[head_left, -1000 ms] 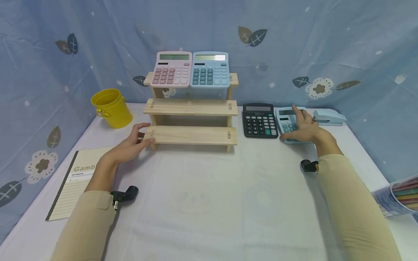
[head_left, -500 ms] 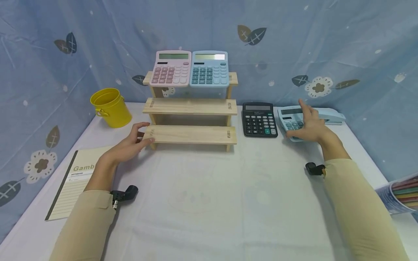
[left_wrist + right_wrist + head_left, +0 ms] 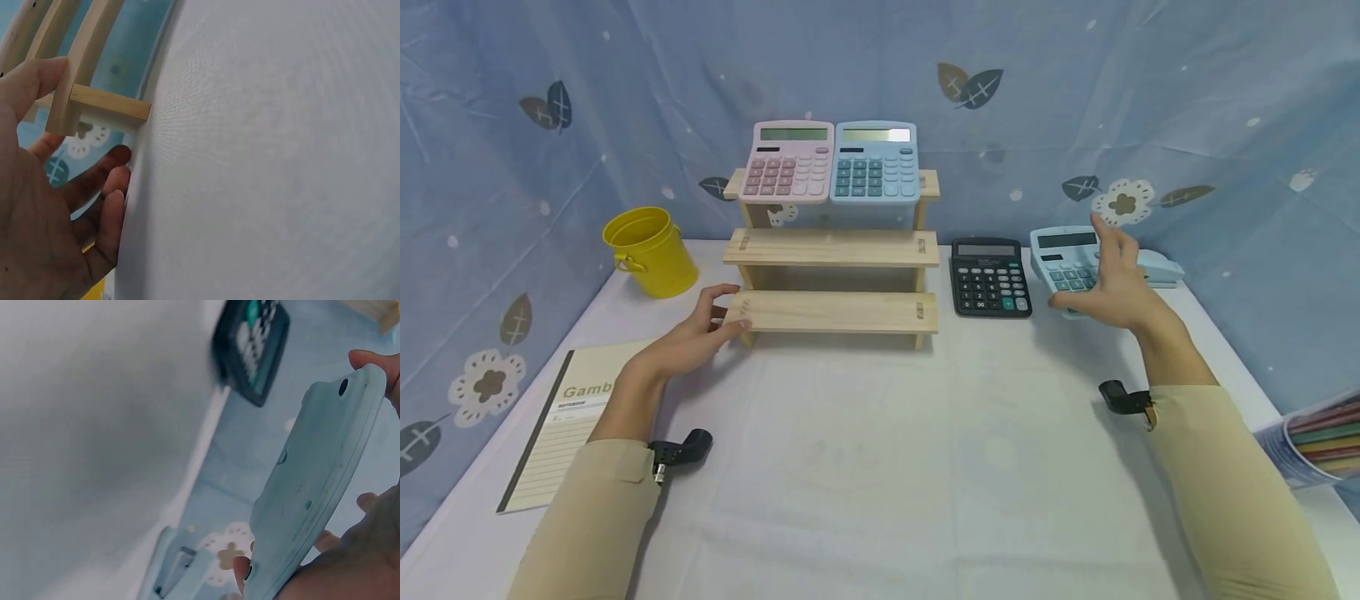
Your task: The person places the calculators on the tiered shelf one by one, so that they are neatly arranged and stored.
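Observation:
My right hand grips a light blue calculator, thumb at one side and fingers at the other. In the right wrist view the underside of that calculator faces the camera, tilted and raised off the table. My left hand pinches the left end of the lowest tier of a three-tier wooden rack; the left wrist view shows thumb and index finger around the wooden board. On the rack's top tier a pink calculator and another light blue calculator lean side by side.
A black calculator lies right of the rack. Behind my right hand is a light blue stapler. A yellow bucket and a notebook are at left. A cup of coloured pencils stands at the right edge.
My right hand has taken hold of the light blue calculator, shifted slightly right and lifted it off the table. My left hand has stayed on the rack.

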{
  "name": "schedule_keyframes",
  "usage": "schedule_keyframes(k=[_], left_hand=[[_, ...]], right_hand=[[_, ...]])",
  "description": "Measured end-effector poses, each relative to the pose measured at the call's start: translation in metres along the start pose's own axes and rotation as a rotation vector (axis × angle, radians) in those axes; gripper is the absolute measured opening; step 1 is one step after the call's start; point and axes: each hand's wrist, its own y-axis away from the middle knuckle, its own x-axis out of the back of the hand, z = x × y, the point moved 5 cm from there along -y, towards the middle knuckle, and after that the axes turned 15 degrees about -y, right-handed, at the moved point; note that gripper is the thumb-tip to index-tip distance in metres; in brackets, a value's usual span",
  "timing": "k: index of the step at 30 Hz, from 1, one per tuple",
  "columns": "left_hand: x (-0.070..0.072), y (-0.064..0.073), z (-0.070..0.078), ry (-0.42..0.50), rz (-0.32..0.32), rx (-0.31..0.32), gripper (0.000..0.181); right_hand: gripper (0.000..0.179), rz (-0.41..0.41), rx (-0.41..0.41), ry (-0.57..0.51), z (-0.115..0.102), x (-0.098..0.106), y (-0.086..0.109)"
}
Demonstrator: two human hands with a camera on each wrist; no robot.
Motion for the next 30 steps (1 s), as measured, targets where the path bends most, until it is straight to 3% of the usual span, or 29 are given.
schedule_keyframes(k=[9,25,30], left_hand=[[0.001,0.0,0.002,-0.005,0.002,0.0,0.079],[-0.001,-0.001,-0.001,0.005,-0.001,-0.01,0.078],[-0.001,-0.001,0.0,0.003,0.002,-0.016,0.078]], right_hand=[[0.132,0.039,0.072,-0.017,-0.03,0.002,0.015],[0.126,-0.029,0.264,-0.078,-0.082,-0.011,0.029],[0.126,-0.065,0.265,-0.101,-0.092,-0.02,0.032]])
